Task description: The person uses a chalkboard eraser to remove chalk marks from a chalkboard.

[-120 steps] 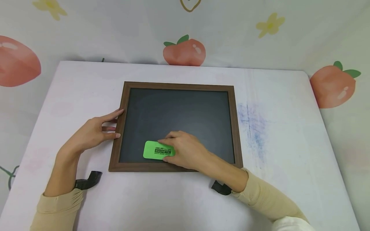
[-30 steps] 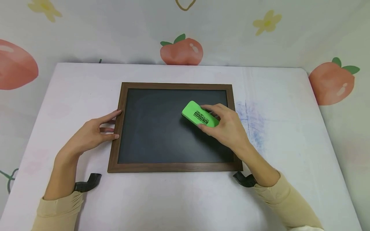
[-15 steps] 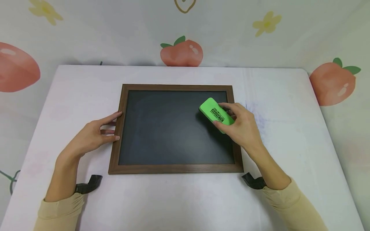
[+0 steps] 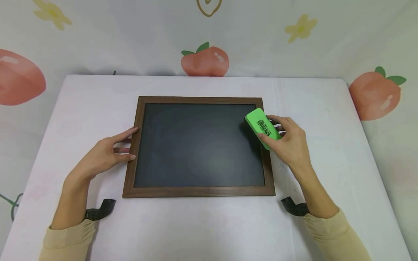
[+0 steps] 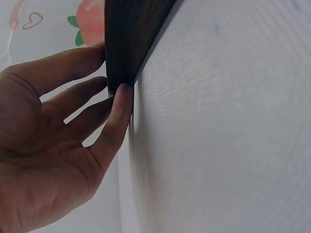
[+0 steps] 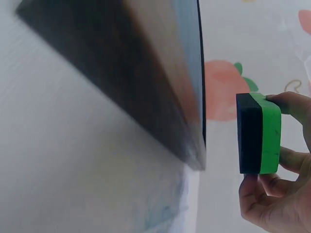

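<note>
A small blackboard with a brown wooden frame lies flat on the table; no chalk marks show on its dark surface. My left hand rests its fairly straight fingertips against the frame's left edge, which the left wrist view also shows as a dark wooden side. My right hand pinches a green magnetic whiteboard eraser between thumb and fingers over the board's right edge. In the right wrist view, the eraser's dark felt side faces the board, with a gap between them.
The white table extends around the board. Behind it hangs a pale backdrop printed with peaches and flowers. A black wrist mount sits on the left wrist, another black wrist mount on the right.
My right hand has lifted the eraser from the board's lower left and carried it rightward to the right edge. My left hand has stayed at the frame's left side.
</note>
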Tool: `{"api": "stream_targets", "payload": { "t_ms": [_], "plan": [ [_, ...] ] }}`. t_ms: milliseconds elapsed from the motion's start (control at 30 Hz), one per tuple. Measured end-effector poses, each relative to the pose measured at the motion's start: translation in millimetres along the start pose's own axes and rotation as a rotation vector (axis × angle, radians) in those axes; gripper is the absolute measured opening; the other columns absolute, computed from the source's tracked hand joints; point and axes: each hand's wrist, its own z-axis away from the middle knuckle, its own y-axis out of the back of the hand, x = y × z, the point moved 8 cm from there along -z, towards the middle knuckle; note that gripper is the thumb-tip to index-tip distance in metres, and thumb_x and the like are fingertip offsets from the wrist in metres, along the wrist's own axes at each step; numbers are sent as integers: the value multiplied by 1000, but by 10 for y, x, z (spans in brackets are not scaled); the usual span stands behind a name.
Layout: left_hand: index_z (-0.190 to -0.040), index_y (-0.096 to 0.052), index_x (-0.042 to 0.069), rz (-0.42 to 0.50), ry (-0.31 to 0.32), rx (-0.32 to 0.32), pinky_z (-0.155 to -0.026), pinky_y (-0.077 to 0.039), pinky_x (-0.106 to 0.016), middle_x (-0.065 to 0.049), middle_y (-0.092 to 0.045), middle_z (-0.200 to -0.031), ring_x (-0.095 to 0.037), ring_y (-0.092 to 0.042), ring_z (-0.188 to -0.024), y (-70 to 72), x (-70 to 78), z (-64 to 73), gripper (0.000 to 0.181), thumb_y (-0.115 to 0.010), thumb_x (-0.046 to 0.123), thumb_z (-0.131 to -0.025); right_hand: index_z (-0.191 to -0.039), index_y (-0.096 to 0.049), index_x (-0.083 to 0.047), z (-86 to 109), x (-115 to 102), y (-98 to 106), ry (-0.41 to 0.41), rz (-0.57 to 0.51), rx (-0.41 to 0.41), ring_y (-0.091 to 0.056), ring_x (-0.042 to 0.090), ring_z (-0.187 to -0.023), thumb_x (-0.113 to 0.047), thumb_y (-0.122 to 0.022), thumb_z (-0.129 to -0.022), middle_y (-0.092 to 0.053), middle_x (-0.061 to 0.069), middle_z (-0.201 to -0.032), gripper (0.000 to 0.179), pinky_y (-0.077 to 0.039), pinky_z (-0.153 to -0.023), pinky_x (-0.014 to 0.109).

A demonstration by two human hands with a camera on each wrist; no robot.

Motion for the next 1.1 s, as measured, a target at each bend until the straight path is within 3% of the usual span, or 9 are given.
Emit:
{"api": "stream_targets", "payload": {
  "t_ms": [100, 367, 533, 767, 1100],
  "plan": [
    [-158, -28, 29, 1, -4, -4, -90, -50, -45, -23, -36, -154, -42, -59, -119, -6, -4, -4, 87, -76, 14, -88, -127, -68, -13, 18, 76, 52, -31, 6, 19, -65, 25, -92, -17, -83, -78, -66, 8, -106, 51, -44, -74, 18],
    [-158, -28, 28, -3, -11, -4, -90, -50, -41, -24, -36, -153, -42, -59, -118, 4, -1, -37, 87, -77, 11, -87, -133, -65, -13, 48, 244, 154, -106, 47, 50, -64, 26, -95, -23, -80, -82, -64, 10, -108, 54, -43, -69, 15],
    [-158, -28, 28, 0, 0, -6, -92, -49, -46, -23, -36, -154, -41, -59, -119, -6, 3, -27, 87, -76, 12, -88, -134, -64, -10, 39, 339, 205, -131, 82, 62, -65, 30, -94, -25, -80, -83, -64, 13, -108, 55, -41, -67, 16],
    [-158, -27, 29, 3, -7, -7, -94, -47, -53, -23, -35, -155, -42, -58, -120, -5, 8, -15, 86, -75, 12, -88, -136, -61, -9, 26, 472, 234, -197, 124, 38, -64, 34, -98, -29, -78, -85, -62, 17, -111, 57, -41, -72, 29],
    [-158, -26, 30, 1, -9, -9, -95, -45, -56, -23, -35, -155, -43, -57, -120, -6, 18, -36, 86, -75, 14, -89, -137, -57, -3, 15, 611, 213, -256, 174, 5, -64, 40, -99, -36, -74, -88, -62, 23, -116, 62, -42, -73, 38]
  ]
}}
